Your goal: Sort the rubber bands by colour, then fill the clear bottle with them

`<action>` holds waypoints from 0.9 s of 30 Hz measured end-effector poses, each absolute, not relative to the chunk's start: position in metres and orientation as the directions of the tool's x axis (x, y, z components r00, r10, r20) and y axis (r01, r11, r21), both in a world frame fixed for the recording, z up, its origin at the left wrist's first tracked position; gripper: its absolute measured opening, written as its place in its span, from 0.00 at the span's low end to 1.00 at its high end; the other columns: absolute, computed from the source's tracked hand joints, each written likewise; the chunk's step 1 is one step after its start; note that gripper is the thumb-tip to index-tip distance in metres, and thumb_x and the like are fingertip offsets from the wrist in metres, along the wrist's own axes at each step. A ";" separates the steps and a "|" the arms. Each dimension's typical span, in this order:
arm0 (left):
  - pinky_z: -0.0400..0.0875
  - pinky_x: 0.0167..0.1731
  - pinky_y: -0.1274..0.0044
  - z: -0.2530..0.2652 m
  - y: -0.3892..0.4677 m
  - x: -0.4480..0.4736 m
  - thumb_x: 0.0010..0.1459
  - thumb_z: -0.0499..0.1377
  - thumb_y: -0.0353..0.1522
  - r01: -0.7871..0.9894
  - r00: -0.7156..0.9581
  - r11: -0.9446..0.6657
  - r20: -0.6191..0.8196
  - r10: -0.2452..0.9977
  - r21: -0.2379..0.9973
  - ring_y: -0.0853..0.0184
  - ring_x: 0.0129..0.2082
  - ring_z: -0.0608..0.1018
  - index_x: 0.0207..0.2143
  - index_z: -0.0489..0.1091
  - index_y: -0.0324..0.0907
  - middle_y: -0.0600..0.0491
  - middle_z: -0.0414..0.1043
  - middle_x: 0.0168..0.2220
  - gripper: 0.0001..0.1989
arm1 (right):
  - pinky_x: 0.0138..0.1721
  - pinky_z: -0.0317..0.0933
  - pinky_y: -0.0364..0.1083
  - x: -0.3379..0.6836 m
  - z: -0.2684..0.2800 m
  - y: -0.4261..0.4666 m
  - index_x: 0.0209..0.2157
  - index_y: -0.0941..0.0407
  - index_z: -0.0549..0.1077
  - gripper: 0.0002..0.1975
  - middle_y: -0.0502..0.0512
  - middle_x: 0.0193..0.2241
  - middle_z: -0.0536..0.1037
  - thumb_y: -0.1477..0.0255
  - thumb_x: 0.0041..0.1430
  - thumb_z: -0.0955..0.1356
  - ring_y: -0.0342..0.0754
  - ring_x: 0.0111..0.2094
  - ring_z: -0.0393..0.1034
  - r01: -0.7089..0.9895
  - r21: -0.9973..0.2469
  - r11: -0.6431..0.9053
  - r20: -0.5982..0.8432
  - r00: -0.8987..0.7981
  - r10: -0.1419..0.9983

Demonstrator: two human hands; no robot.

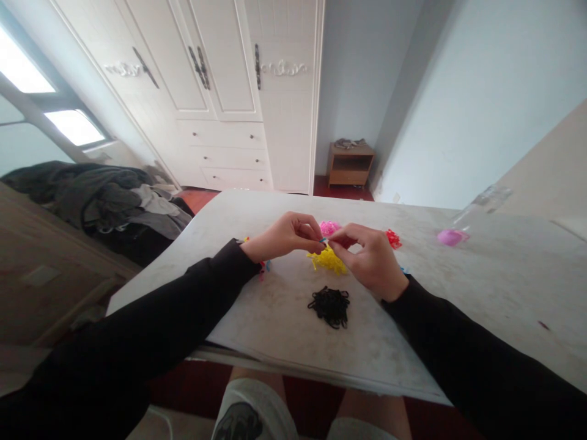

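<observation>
Above the table, my left hand and my right hand meet fingertip to fingertip, both closed in a pinch. Between them shows a tiny bit of a blue rubber band, mostly covered by the fingers. Just below the fingertips lies a pile of yellow rubber bands, with a pile of pink rubber bands behind it. Nearer to me is a pile of black rubber bands. Red rubber bands lie beyond my right hand. Mixed coloured bands are partly hidden by my left wrist.
A clear bottle with a pink end lies on the white table at the right. Dark clothes are heaped left of the table. A white wardrobe and a small wooden cabinet stand behind.
</observation>
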State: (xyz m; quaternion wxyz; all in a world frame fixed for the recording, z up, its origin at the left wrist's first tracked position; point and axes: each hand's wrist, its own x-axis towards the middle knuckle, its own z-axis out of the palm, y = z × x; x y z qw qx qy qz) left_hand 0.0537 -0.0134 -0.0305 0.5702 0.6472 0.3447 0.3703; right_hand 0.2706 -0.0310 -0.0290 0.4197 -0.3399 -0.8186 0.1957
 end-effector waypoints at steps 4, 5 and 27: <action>0.77 0.32 0.80 -0.030 -0.014 0.053 0.49 0.74 0.29 0.035 0.501 -0.099 0.069 0.863 0.994 0.70 0.29 0.83 0.40 0.77 0.38 0.51 0.83 0.30 0.16 | 0.34 0.67 0.45 0.270 -0.028 -0.031 0.31 0.56 0.78 0.05 0.52 0.29 0.82 0.77 0.60 0.70 0.46 0.30 0.75 0.386 -0.605 0.696 0.573 -0.396 0.718; 0.77 0.32 0.80 -0.030 -0.014 0.053 0.49 0.74 0.29 0.042 0.503 -0.099 0.064 0.862 0.994 0.70 0.29 0.83 0.41 0.78 0.38 0.51 0.84 0.31 0.17 | 0.34 0.68 0.45 0.270 -0.028 -0.031 0.31 0.56 0.78 0.05 0.52 0.29 0.82 0.76 0.61 0.70 0.46 0.30 0.75 0.388 -0.606 0.695 0.572 -0.394 0.719; 0.78 0.34 0.80 -0.034 -0.005 0.052 0.47 0.74 0.26 0.064 0.363 -0.131 0.099 0.927 0.989 0.72 0.29 0.82 0.33 0.79 0.36 0.51 0.83 0.30 0.10 | 0.34 0.68 0.45 0.270 -0.026 -0.032 0.32 0.56 0.76 0.04 0.52 0.31 0.78 0.76 0.62 0.69 0.45 0.31 0.73 0.397 -0.562 0.725 0.624 -0.371 0.688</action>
